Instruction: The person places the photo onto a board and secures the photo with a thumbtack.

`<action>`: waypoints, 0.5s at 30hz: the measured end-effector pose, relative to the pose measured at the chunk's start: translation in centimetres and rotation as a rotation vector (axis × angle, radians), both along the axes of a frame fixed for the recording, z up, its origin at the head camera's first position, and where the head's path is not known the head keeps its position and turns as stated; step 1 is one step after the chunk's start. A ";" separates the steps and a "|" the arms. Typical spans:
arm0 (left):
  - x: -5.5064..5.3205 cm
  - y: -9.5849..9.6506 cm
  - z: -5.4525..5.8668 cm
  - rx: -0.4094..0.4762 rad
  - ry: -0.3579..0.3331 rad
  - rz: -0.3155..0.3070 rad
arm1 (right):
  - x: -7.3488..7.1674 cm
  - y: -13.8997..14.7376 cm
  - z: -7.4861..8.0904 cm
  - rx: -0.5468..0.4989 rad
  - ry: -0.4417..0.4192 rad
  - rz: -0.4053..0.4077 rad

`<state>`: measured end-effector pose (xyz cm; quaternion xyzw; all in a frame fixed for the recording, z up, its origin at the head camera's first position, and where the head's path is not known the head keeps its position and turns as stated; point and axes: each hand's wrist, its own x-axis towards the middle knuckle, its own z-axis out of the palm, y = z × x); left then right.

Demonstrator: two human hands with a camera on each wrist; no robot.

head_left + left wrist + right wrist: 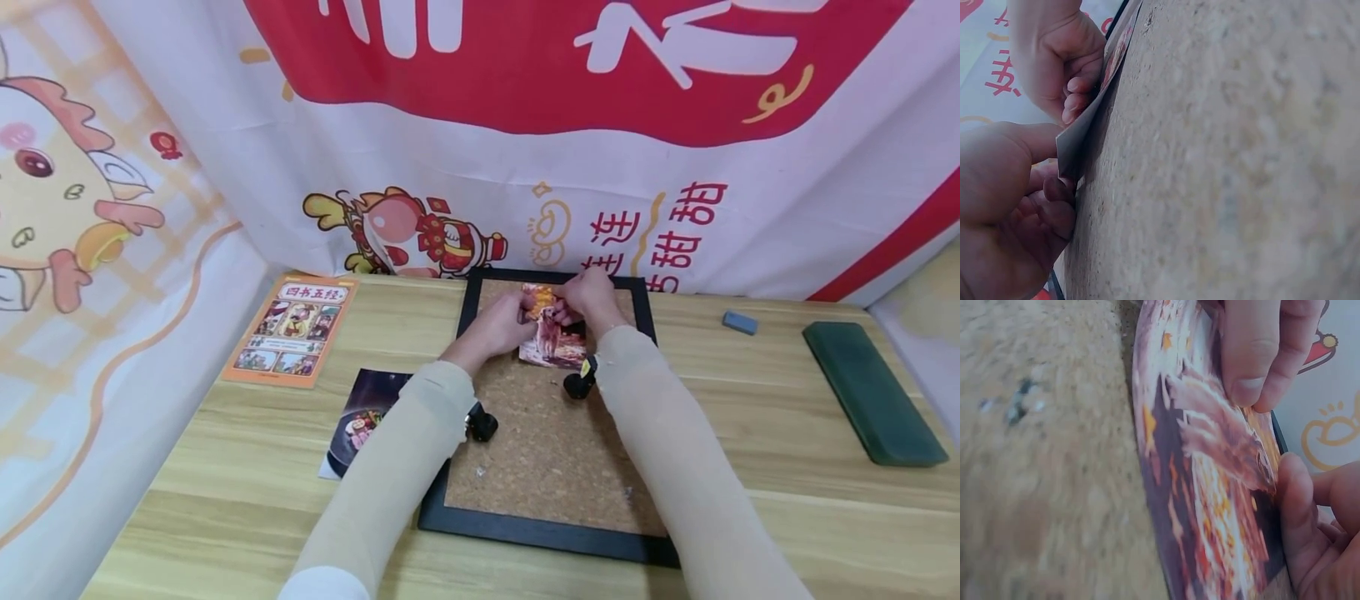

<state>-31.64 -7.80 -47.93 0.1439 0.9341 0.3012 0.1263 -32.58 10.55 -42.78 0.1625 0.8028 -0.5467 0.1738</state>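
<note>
A glossy photo [551, 343] of an animal among orange leaves lies over the upper part of a black-framed cork board [555, 467]. My left hand [507, 323] pinches the photo's left side. In the left wrist view, the left hand [1010, 206] has its thumb and fingers at a lifted photo corner [1075, 147], whose pale back shows. At the upper right of the photo is my right hand [590, 298], fingers curled at its edge. The right wrist view has the right hand [1325, 537] against the photo [1210, 462]; its grip is partly hidden.
Left of the board lie a second photo [367, 421], partly under the left sleeve, and an orange comic-style booklet [292, 333]. To the right are a small blue eraser-like block [740, 322] and a dark green case [873, 392]. A printed cloth [465, 150] hangs behind the table.
</note>
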 end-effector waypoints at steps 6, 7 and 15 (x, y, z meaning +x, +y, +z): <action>0.4 0.3 0.8 -0.109 0.003 -0.006 | 0.9 0.9 -0.3 -0.089 0.043 0.036; 0.5 0.4 1.0 -0.127 -0.001 -0.004 | 1.0 1.0 -0.3 -0.095 0.048 0.041; 1.9 -0.4 3.3 -0.098 0.009 -0.025 | 2.2 2.4 0.3 -0.105 0.075 0.093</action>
